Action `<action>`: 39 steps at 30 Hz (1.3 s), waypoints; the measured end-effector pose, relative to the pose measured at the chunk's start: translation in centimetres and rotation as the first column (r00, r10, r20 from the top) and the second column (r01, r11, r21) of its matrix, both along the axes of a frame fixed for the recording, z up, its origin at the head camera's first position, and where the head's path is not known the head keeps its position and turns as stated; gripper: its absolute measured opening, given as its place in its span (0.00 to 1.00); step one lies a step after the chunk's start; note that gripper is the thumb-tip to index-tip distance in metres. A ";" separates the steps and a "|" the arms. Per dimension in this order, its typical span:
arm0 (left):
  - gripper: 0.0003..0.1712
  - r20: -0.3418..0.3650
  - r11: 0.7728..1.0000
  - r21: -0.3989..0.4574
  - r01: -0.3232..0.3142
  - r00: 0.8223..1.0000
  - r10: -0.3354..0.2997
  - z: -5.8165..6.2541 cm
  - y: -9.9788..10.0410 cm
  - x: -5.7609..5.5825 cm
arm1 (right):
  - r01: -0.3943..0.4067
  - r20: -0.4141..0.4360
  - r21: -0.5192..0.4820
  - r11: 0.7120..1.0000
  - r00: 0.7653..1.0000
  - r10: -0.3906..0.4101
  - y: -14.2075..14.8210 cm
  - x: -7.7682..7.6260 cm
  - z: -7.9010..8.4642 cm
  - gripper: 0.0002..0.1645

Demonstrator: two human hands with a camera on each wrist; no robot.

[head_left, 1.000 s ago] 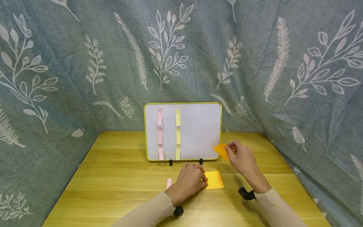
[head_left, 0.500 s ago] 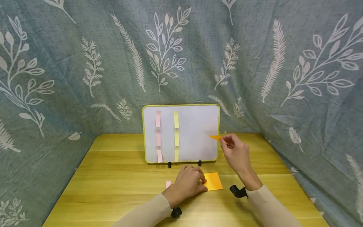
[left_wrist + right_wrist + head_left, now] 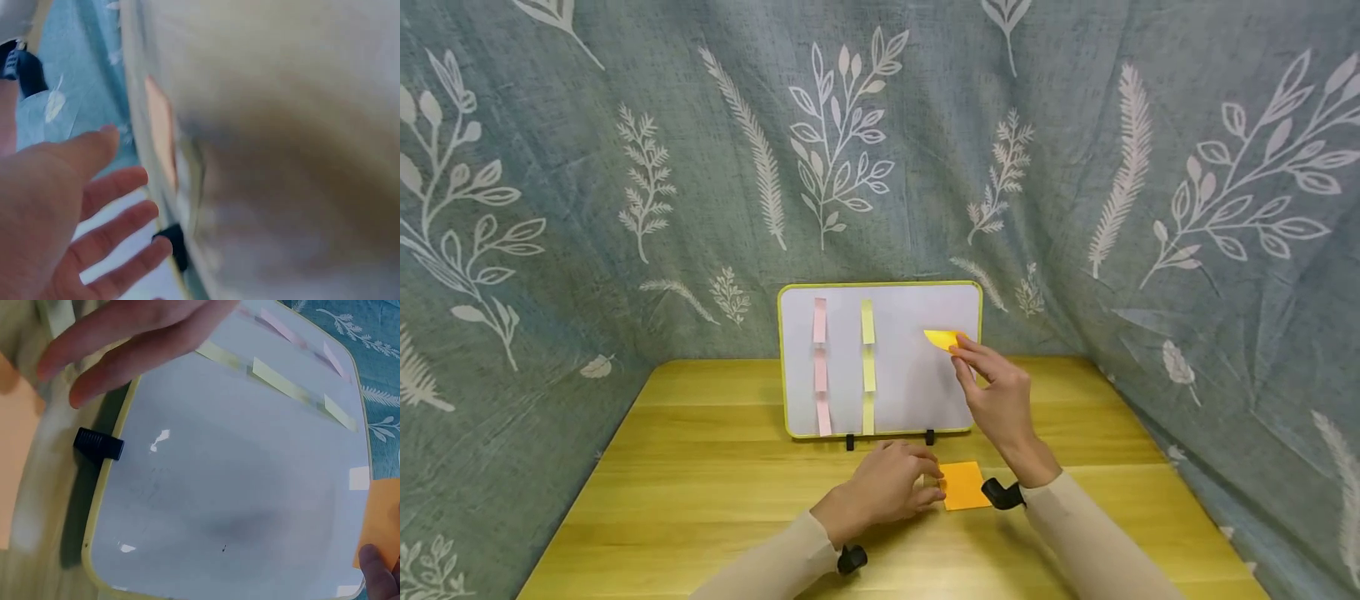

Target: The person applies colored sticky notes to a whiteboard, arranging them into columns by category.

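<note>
Right hand (image 3: 1000,396) pinches an orange note (image 3: 942,339) between thumb and fingers, in front of the whiteboard (image 3: 902,367), upper right part; from here can't tell if the note touches it. Left hand (image 3: 897,483) is low over the table (image 3: 685,467), fingers spread, loosely bent, holding nothing, just beside an orange paper square (image 3: 965,487). Board has three pink strips (image 3: 820,370) in a column, three yellow strips (image 3: 868,370) right of them.

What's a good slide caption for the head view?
Right hand holding orange note in front of whiteboard with pink strips and yellow strips.
</note>
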State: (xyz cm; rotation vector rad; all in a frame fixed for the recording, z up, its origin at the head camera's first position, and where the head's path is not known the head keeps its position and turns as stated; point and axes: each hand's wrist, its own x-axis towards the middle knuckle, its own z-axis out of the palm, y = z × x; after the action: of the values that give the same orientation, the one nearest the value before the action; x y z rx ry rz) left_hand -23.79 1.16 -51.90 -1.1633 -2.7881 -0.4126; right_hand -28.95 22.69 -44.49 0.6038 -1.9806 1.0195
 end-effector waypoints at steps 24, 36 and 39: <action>0.09 -0.337 0.794 0.608 -0.035 0.893 0.298 10.4 -6.3 -9.1 | 0.069 -0.182 -0.047 0.996 0.980 -0.077 -5.4 -5.1 -0.1 0.12; 0.17 -0.378 0.793 0.595 -0.130 0.825 0.420 13.3 -5.5 -12.6 | 0.077 -0.209 -0.019 0.997 0.975 -0.079 -6.2 -5.9 -0.2 0.12; 0.18 -0.362 0.807 0.567 -0.165 0.830 0.424 13.5 -5.2 -13.2 | 0.083 -0.211 -0.029 0.996 0.974 -0.087 -6.3 -6.2 -0.4 0.12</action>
State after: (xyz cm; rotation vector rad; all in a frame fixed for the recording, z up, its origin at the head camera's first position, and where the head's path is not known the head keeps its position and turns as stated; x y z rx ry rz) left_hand -36.99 -4.01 -38.45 -0.5704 -2.1704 -0.6802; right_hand -35.15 16.43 -44.94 0.5865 -1.7916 0.8836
